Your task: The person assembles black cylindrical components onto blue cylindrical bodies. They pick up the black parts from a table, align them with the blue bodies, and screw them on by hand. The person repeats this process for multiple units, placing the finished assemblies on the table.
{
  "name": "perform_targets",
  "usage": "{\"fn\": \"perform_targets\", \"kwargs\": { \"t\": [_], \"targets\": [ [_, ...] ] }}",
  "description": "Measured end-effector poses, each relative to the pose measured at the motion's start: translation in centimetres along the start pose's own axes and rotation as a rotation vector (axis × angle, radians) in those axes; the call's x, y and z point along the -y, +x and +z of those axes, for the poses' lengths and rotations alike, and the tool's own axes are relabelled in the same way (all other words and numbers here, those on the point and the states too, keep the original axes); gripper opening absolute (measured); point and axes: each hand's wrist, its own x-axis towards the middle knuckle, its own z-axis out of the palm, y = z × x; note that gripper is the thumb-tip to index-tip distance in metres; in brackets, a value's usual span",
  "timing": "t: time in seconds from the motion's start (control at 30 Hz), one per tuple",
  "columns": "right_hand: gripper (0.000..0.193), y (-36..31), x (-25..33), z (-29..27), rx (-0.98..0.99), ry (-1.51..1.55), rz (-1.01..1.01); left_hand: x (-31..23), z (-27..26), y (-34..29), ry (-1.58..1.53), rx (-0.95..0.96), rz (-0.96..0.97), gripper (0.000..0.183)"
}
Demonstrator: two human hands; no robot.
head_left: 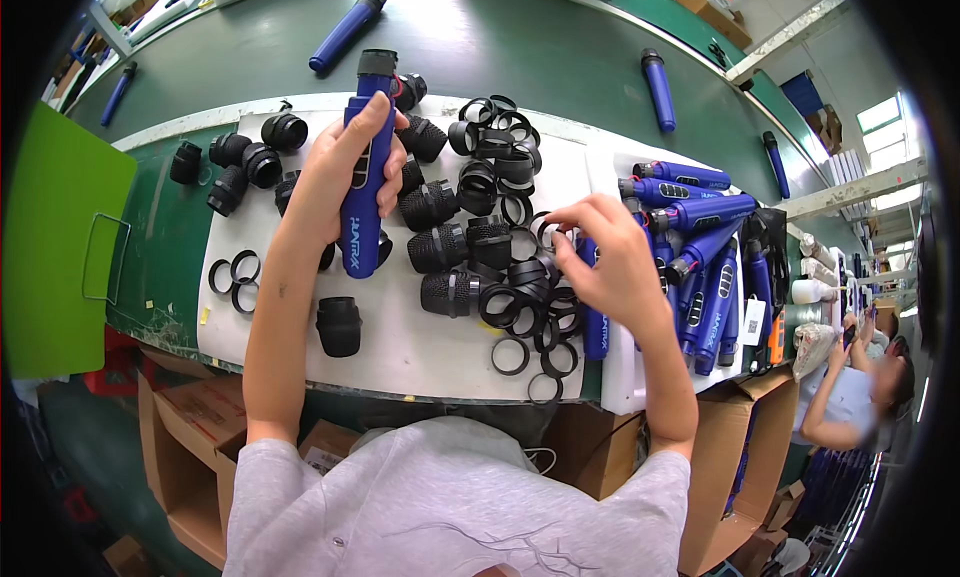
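Note:
Upright in my left hand (332, 172) is a blue microphone body (359, 239), its black threaded end on top with a bit of red wire showing. The fingers wrap around its middle. My right hand (612, 259) pinches a thin black ring (541, 227) between thumb and fingertips, at the right side of a pile of black rings (497, 142). Between the hands lie several black mesh microphone heads (430, 205). One more microphone head (339, 327) stands alone below the microphone body, and a few loose rings (245, 266) lie near my left forearm.
A white tray (622, 372) at right holds many blue microphone bodies (716, 302). Beyond the bench, finished-looking blue microphones (347, 29) lie spaced along a green belt (520, 47). Cardboard boxes (725, 477) stand below the bench edge. Another person (840, 387) sits far right.

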Motion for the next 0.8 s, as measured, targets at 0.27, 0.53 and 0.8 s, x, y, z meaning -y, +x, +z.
{"fn": "perform_targets", "kwargs": {
  "t": [0.27, 0.53, 0.8],
  "targets": [
    [0.034, 0.2, -3.4, 2.0, -0.002, -0.318, -0.046, 0.3, 1.8, -1.1, 0.36, 0.013, -0.006, 0.043],
    [0.02, 0.4, -4.1, 1.6, -0.038, -0.352, -0.094, 0.4, 2.1, -1.7, 0.589, 0.119, 0.109, 0.046],
    [0.01, 0.4, -4.7, 2.0, -0.038, -0.321, -0.115, 0.3, 2.5, -2.1, 0.94, -0.004, 0.277, 0.04]
  ]
}}
